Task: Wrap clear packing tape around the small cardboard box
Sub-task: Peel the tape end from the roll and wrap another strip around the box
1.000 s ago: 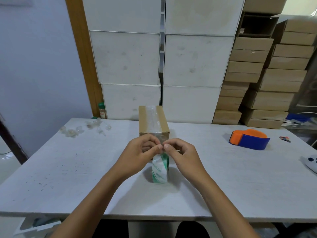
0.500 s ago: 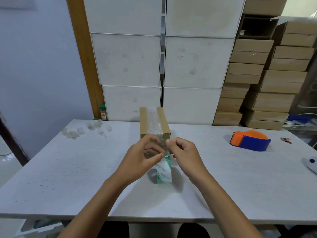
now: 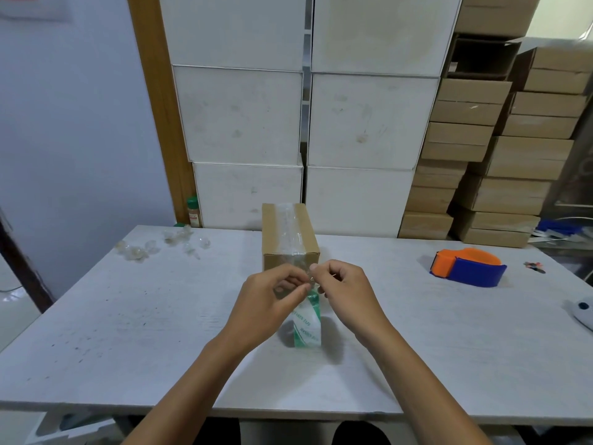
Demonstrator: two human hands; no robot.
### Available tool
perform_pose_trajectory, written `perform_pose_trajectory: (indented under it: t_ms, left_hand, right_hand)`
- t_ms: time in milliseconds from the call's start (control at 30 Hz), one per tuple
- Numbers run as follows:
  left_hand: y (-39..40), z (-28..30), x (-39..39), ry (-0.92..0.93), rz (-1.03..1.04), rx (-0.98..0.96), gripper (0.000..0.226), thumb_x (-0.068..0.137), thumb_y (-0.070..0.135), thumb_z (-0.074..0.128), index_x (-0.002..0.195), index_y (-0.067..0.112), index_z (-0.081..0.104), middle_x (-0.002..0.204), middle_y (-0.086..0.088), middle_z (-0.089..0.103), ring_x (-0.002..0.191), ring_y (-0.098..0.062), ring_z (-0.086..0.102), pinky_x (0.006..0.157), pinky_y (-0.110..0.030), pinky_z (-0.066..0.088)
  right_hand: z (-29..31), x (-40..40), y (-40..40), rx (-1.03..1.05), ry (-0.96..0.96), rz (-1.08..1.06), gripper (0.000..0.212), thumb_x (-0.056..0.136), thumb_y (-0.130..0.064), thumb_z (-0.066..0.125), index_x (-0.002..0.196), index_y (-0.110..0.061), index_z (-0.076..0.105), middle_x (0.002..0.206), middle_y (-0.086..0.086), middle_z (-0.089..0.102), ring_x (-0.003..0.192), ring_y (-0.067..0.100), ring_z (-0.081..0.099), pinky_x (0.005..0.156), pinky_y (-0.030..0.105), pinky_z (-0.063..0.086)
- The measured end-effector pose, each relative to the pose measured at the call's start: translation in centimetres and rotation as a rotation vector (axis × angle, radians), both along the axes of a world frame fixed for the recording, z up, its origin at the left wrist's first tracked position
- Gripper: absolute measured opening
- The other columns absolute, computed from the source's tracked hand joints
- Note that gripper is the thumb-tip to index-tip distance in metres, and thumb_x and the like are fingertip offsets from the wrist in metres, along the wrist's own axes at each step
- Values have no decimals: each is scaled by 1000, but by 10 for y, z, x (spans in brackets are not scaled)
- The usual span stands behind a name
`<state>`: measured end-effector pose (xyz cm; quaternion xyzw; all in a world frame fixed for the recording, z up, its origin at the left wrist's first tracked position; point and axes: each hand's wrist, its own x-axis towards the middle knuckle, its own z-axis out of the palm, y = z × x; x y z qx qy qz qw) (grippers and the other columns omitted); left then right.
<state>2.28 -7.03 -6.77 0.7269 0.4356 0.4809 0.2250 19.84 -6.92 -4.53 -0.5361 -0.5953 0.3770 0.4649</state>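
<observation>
A small cardboard box (image 3: 305, 232) stands mid-table with a strip of clear tape running along its top and down its near face. Just in front of it my left hand (image 3: 272, 303) and my right hand (image 3: 343, 290) meet fingertip to fingertip, both pinching the clear tape. Below them the tape roll (image 3: 307, 326), with a green and white printed core, hangs or stands on edge over the table; I cannot tell whether it touches the surface. The box's lower near face is hidden behind my hands.
An orange and blue tape dispenser (image 3: 467, 266) lies on the white table (image 3: 128, 332) at the right. Crumpled clear tape scraps (image 3: 160, 244) lie at the far left. A white device (image 3: 582, 311) sits at the right edge. White and brown boxes are stacked behind.
Both hands have shifted slightly up and toward the box, still pinching the tape. The roll has tilted a little below them. The box has not moved.
</observation>
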Motion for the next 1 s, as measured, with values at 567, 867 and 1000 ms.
perform_pose_trajectory:
  t_ms: [567, 867, 1000]
  left_hand:
    - [4, -12, -1, -53, 32, 77, 3, 95, 14, 80, 95, 17, 78, 104, 10, 73, 87, -16, 75, 76, -36, 65]
    - [0, -16, 4, -46, 66, 11, 8, 100, 17, 74, 98, 24, 74, 89, 17, 74, 85, -9, 72, 71, -10, 48]
    - [-2, -16, 6, -108, 63, -15, 7, 98, 14, 76, 98, 21, 77, 92, 12, 77, 87, -9, 73, 73, -10, 51]
  right_hand:
    - [-18, 13, -6, 289, -195, 74, 11, 101, -16, 71, 97, -22, 80, 100, -10, 77, 101, 10, 72, 90, 32, 58]
    - [-23, 8, -6, 251, -184, 64, 12, 104, -18, 67, 99, -20, 78, 93, -10, 77, 92, 6, 70, 79, 13, 50]
    - [-24, 9, -7, 218, -129, 67, 12, 104, -19, 67, 97, -22, 77, 92, -10, 77, 90, 6, 70, 78, 15, 51]
